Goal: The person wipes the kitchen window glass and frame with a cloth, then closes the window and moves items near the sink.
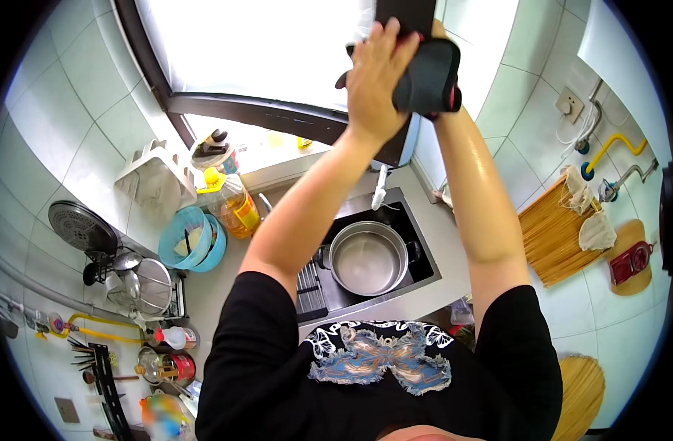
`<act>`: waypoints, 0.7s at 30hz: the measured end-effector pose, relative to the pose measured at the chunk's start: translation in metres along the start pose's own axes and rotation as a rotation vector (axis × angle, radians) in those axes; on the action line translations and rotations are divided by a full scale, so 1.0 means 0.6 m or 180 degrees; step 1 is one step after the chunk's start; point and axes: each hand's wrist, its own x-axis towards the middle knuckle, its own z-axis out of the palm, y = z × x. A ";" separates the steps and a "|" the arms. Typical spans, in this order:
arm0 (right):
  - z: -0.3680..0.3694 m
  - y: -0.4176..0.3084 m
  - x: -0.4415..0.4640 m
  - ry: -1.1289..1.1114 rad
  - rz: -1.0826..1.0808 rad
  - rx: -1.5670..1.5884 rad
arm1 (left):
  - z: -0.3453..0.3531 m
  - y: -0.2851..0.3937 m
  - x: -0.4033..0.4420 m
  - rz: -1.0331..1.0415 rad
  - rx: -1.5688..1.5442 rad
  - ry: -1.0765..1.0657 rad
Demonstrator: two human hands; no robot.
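Both my arms stretch far forward, above the sink, toward the window. My left hand [373, 88] has its fingers spread, with the back of the hand toward me. It rests against a black padded, mitt-like thing [426, 73] with red edging, whose dark parts also show left of the hand. My right hand [439, 31] is mostly hidden behind this padded thing and appears to hold it. A flat black panel [406, 13] shows just above. Below my arms, a metal pot [369, 259] holding clear liquid stands in the black sink [423, 273], under a white faucet [380, 187].
Left of the sink stand an oil bottle [235, 207] and blue bowls [183, 231]. Ladles and strainers [149, 287] hang near the left wall. A knife rack [110, 386] is lower left. Bamboo mats [557, 231] and a red peeler-like tool [631, 263] hang on the right wall.
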 end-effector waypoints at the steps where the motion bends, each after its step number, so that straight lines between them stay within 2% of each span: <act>1: 0.004 0.003 0.007 -0.0018 0.0024 0.0017 | -0.001 0.001 -0.027 0.0023 0.0110 -0.0025; 4: -0.044 0.011 0.034 0.1679 0.0380 -0.1689 | -0.004 0.000 -0.099 0.0102 0.0536 -0.0262; 5: -0.074 0.022 0.033 0.1484 0.0093 -0.2342 | -0.009 0.002 -0.115 0.0125 0.0562 -0.0374; 6: -0.046 0.008 0.027 0.1505 -0.0125 -0.2589 | -0.016 0.003 -0.126 0.0147 0.0589 -0.0481; 8: 0.011 -0.015 0.026 0.2035 0.0492 -0.1270 | -0.029 -0.004 -0.144 0.0389 0.0664 -0.0594; 10: 0.008 -0.011 0.028 0.1938 0.0377 -0.1241 | -0.042 -0.018 -0.163 0.0826 0.0978 -0.0688; 11: 0.010 -0.012 0.026 0.1872 0.0354 -0.1182 | -0.049 -0.025 -0.171 0.0819 0.0985 -0.0694; 13: 0.010 -0.014 0.025 0.1857 0.0453 -0.1163 | -0.064 -0.046 -0.187 0.1340 0.0960 -0.0688; 16: 0.008 -0.014 0.027 0.1957 0.0527 -0.1175 | -0.101 -0.091 -0.214 0.1566 0.1005 -0.0772; 18: 0.016 -0.017 0.026 0.1970 0.0465 -0.1317 | -0.130 -0.135 -0.242 0.1478 0.0988 -0.0797; 21: 0.011 -0.015 0.027 0.2021 0.0476 -0.1424 | -0.194 -0.208 -0.281 0.1019 0.1102 -0.1236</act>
